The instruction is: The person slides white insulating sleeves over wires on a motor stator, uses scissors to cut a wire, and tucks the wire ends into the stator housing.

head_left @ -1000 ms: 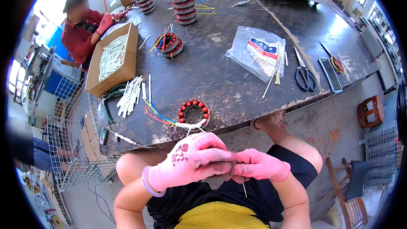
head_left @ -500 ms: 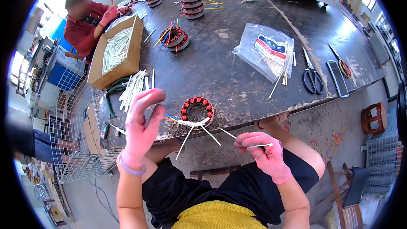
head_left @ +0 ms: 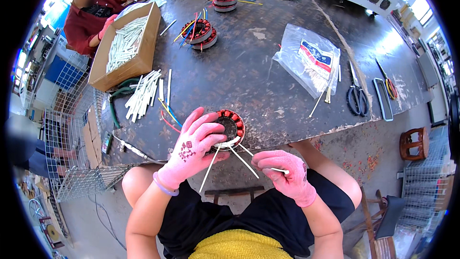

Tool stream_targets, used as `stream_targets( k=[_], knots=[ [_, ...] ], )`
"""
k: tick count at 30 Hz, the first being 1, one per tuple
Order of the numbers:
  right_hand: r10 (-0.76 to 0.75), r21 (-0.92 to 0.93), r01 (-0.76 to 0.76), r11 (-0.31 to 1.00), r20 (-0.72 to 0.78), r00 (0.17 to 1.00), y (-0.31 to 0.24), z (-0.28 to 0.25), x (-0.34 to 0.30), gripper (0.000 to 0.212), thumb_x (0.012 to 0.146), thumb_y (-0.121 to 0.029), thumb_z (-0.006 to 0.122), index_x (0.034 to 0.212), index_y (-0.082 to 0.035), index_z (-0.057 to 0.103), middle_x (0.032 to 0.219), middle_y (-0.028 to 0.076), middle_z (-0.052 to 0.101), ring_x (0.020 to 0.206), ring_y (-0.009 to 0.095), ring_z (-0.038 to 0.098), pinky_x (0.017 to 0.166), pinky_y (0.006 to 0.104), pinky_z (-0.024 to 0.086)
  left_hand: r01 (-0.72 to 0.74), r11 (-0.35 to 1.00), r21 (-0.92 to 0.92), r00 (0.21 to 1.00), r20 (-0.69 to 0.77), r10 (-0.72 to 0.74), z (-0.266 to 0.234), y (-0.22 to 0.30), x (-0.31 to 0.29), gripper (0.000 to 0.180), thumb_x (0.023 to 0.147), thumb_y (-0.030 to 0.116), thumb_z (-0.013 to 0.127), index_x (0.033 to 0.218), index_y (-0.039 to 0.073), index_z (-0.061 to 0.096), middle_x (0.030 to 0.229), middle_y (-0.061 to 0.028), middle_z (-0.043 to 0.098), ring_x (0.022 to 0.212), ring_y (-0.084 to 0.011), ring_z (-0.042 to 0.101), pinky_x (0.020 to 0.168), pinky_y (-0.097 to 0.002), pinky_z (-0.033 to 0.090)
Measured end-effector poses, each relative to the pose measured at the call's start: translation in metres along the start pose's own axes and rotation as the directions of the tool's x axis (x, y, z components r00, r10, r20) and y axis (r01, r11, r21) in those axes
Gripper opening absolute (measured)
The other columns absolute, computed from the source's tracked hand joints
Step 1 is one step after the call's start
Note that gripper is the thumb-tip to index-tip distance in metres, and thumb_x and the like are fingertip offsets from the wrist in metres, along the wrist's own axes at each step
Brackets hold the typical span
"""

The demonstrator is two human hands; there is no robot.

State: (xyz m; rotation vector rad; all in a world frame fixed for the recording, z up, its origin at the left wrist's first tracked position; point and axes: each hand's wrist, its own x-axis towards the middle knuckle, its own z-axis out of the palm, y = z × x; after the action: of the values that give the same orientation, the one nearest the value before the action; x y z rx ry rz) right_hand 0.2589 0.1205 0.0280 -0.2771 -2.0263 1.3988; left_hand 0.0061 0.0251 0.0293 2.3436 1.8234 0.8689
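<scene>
Scuffed and dark, the worktop (head_left: 268,84) is filling much of the view; near its left edge a cardboard box (head_left: 151,36) is holding white tubes (head_left: 125,44); toward its right edge a clear plastic bag (head_left: 298,50) is lying; the left hand (head_left: 191,147) is resting, fingers spread, over the red-wound stator (head_left: 239,123) at the near edge, whether gripping I cannot tell; the right hand (head_left: 286,174), beyond that edge, is pinching a white cable tie (head_left: 280,170).
</scene>
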Motion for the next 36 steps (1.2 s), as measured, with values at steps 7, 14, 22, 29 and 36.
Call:
stream_targets(
  k=[7, 14, 22, 29, 36],
  knots=[
    [-0.037, -0.054, 0.038, 0.998, 0.02, 0.999, 0.006, -0.001, 0.002, 0.022, 0.086, 0.001, 0.065, 0.107, -0.005, 0.064, 0.111, 0.014, 0.069, 0.08, 0.028, 0.068, 0.066, 0.0325, 0.054, 0.01, 0.999, -0.033, 1.0, -0.006, -0.011, 0.001, -0.002, -0.001, 0.046, 0.06, 0.027, 0.085, 0.1, 0.013, 0.067, 0.115, -0.0041, 0.062, 0.127, -0.031, 0.051, 0.115, -0.057, 0.031],
    [-0.056, -0.109, 0.059, 0.992, 0.027, 0.998, -0.001, 0.0, 0.005, 0.023, 0.085, 0.002, 0.064, 0.106, -0.005, 0.063, 0.11, 0.014, 0.068, 0.077, 0.028, 0.068, 0.066, 0.0325, 0.054, 0.013, 1.0, -0.028, 1.0, 0.003, -0.013, 0.0, -0.002, -0.001, 0.045, 0.062, 0.027, 0.085, 0.1, 0.013, 0.066, 0.115, -0.0038, 0.062, 0.127, -0.0303, 0.052, 0.115, -0.0558, 0.031],
    [-0.084, -0.159, 0.089, 0.983, 0.038, 0.996, 0.0, -0.002, 0.004, 0.021, 0.086, -0.001, 0.067, 0.106, -0.006, 0.064, 0.11, 0.014, 0.069, 0.08, 0.029, 0.068, 0.067, 0.0329, 0.054, 0.007, 1.0, -0.024, 1.0, 0.0, -0.007, 0.0, 0.0, 0.004, 0.043, 0.063, 0.026, 0.085, 0.099, 0.013, 0.065, 0.113, -0.0034, 0.061, 0.126, -0.0288, 0.053, 0.114, -0.0543, 0.033],
    [0.057, -0.057, -0.058, 0.997, -0.024, 0.998, 0.0, 0.007, 0.008, 0.022, 0.085, 0.002, 0.067, 0.106, -0.005, 0.065, 0.11, 0.014, 0.069, 0.088, 0.026, 0.069, 0.072, 0.0324, 0.055, 0.048, 0.942, -0.332, 0.996, -0.056, -0.071, -0.031, -0.001, 0.006, 0.062, 0.067, 0.013, 0.083, 0.124, 0.006, 0.058, 0.124, -0.0101, 0.059, 0.126, -0.031, 0.051, 0.113, -0.0497, 0.034],
    [0.103, -0.009, -0.104, 0.994, -0.12, 0.987, 0.006, 0.029, 0.006, 0.021, 0.083, 0.01, 0.061, 0.102, 0.001, 0.064, 0.107, 0.015, 0.067, 0.094, 0.024, 0.067, 0.081, 0.0325, 0.054, -0.835, 0.364, -0.413, 0.389, -0.91, -0.141, -0.235, 0.14, -0.051, 0.048, 0.097, 0.029, 0.047, 0.136, 0.0, 0.046, 0.134, -0.0124, 0.05, 0.126, -0.03, 0.047, 0.111, -0.0444, 0.029]
  ],
)
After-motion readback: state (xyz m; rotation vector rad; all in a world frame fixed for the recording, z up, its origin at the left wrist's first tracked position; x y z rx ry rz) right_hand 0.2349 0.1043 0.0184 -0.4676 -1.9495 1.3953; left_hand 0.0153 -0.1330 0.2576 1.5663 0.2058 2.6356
